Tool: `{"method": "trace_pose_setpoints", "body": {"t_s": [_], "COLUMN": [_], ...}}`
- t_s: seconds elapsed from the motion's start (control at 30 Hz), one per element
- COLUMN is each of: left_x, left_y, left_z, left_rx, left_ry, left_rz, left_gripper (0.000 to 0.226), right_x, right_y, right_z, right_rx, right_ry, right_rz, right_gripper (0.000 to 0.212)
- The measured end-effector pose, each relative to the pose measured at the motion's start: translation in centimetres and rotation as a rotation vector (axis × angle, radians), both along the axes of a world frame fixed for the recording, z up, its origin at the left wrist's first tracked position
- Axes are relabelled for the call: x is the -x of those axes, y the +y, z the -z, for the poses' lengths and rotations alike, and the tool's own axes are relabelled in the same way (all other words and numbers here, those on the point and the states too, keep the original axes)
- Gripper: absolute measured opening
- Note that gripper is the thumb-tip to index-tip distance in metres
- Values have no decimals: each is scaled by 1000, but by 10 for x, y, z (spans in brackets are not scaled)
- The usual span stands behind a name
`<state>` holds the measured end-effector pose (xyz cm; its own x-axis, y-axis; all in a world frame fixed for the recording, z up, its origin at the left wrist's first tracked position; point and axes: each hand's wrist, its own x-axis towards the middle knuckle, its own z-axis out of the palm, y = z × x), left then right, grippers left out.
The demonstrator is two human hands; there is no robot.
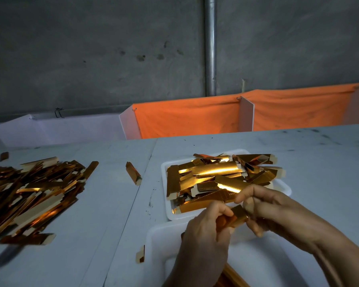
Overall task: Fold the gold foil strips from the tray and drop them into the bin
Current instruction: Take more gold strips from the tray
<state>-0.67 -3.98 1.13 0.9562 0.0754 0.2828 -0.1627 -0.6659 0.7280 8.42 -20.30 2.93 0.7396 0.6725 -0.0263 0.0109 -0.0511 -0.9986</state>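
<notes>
A large heap of gold pieces (pixel 32 193) is lying far left of the white tray (pixel 282 186), which is brimming with foil strips (pixel 214 179). Just nearer than the tray, both hands are pinching one gold strip (pixel 237 216): left hand (pixel 205 226) curling round one end, right hand (pixel 263 208) gripping the other.

A grey concrete wall (pixel 91 48) with dark stains forms the rear boundary. A vertical metal pipe (pixel 210 46) runs down it. Orange cloth (pixel 187 119) hangs between white divider panels (pixel 246 114) behind the pale worktop (pixel 298 154). Lighting is dim, possibly overhead.
</notes>
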Motion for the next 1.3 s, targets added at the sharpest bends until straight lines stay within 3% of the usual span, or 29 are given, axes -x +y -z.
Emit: {"method": "trace_pose_setpoints", "body": {"t_s": [0.07,0.13,0.33,0.7,1.07,1.3], "left_x": [0,0,0,0,0,0], "left_y": [2,3,2,4,3,6], "left_z": [-1,-2,-1,-1,6,7], "left_rx": [49,74,30,106,-78,-49], "left_ry": [8,20,13,63,-40,-18], "left_rz": [-3,4,21,48,68,81], "left_gripper": [28,27,33,27,32,25], "right_x": [-1,-2,-2,-2,0,-3], "right_y": [-2,-1,1,-1,2,-3], "right_z": [-1,-1,0,-3,2,0], "right_rx": [-110,-165,-119,-51,129,57], "right_ry": [146,209,302,253,-64,0], "right_rz": [-29,-21,-29,1,-4,-70], "right_gripper": [26,22,24,9,10,8]}}
